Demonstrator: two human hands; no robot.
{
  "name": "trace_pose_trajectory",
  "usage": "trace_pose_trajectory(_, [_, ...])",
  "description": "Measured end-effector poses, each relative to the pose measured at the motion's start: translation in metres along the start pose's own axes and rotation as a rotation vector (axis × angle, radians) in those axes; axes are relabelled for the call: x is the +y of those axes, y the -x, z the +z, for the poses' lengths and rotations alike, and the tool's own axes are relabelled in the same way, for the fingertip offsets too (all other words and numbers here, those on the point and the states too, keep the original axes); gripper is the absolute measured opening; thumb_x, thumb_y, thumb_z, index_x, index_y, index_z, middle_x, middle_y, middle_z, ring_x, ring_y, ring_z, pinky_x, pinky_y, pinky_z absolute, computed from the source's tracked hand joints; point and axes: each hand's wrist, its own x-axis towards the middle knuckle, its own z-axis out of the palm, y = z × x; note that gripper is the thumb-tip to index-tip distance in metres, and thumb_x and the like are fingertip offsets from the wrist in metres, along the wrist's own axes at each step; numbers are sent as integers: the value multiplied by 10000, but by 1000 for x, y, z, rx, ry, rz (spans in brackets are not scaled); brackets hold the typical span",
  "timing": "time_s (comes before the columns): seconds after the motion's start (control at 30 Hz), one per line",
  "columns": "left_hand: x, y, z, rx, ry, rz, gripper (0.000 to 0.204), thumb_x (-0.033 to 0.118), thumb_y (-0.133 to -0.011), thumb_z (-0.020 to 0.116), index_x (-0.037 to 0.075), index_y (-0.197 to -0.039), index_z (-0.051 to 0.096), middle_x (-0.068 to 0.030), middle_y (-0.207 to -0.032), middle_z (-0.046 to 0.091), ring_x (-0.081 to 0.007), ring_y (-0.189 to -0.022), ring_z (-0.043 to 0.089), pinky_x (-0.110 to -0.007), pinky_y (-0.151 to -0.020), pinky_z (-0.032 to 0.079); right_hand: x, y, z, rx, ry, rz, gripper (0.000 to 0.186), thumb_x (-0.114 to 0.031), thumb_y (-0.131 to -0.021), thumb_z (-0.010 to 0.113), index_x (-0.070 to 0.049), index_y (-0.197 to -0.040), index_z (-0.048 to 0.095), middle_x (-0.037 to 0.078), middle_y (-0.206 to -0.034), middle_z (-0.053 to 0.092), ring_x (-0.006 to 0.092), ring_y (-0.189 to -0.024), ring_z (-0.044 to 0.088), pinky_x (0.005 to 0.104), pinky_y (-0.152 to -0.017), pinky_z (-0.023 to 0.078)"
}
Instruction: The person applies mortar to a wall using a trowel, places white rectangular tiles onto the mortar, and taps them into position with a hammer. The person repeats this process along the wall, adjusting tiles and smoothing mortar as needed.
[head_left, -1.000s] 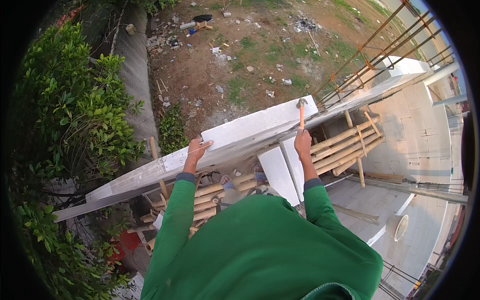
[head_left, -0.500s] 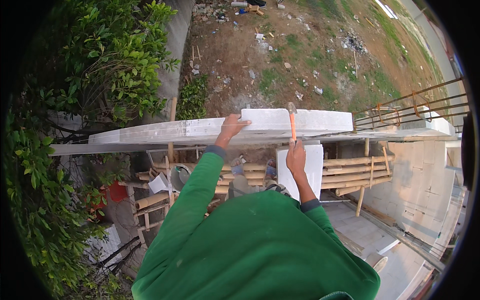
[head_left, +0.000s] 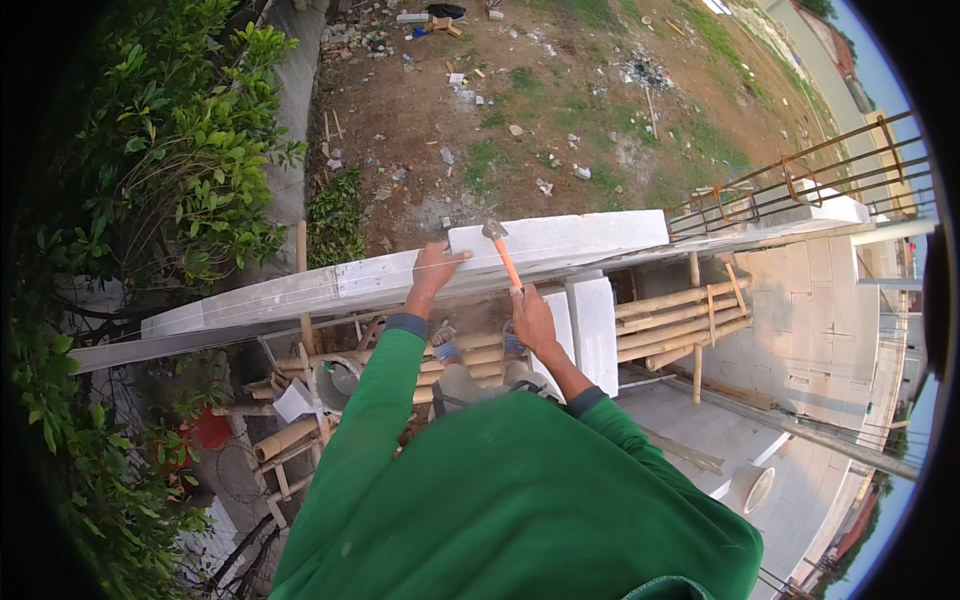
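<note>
The left hand [head_left: 432,270] is at the left end of the white block [head_left: 590,236] atop the wall [head_left: 250,299], whether its fingers grip it unclear, then the orange-handled hammer [head_left: 507,260], head over the block, gripped in the right hand's [head_left: 533,320] fingers.

hammer [head_left: 507,262]: we can read no lettering on it.
white block [head_left: 590,234]: we can read no writing or number here.
green shirt [head_left: 520,490]: we can read no label.
scattered litter [head_left: 456,79]: too small for us to tell any print.
</note>
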Motion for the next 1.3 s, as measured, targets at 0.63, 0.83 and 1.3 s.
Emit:
trace_pose_trajectory(0.63, [-5, 5, 2, 30, -14, -3, 803, 629, -799, 818, -11, -1276, 727, -269, -1197, 743, -433, -1161, 701, -499, -985, 552, 10, -2, -6, 115, -51, 112, 503, -409, -1096, 475, 69, -1000, 598, 386, -918, 667, 591, -920, 637, 644, -813, 465])
trace_pose_trajectory(0.83, [12, 35, 9, 279, -87, 133, 620, 508, -891, 777, 22, -1269, 701, -221, -1287, 697, -402, -1245, 639, -540, -1061, 484, 46, 54, -16, 267, -122, 196, 480, -401, -1066, 541, 45, -905, 621, 306, -782, 655, 513, -800, 661, 594, -728, 462])
trace_pose_trajectory(1.3, [-144, 150, 106, -452, -225, -16, 400, 114, -882, 667, -21, -1256, 626, -298, -1221, 696, -482, -1191, 645, -543, -985, 523, 309, 345, 81, -171, 70, 941, 430, -375, -1006, 570, 38, -951, 675, 269, -716, 651, 474, -731, 670, 580, -689, 498])
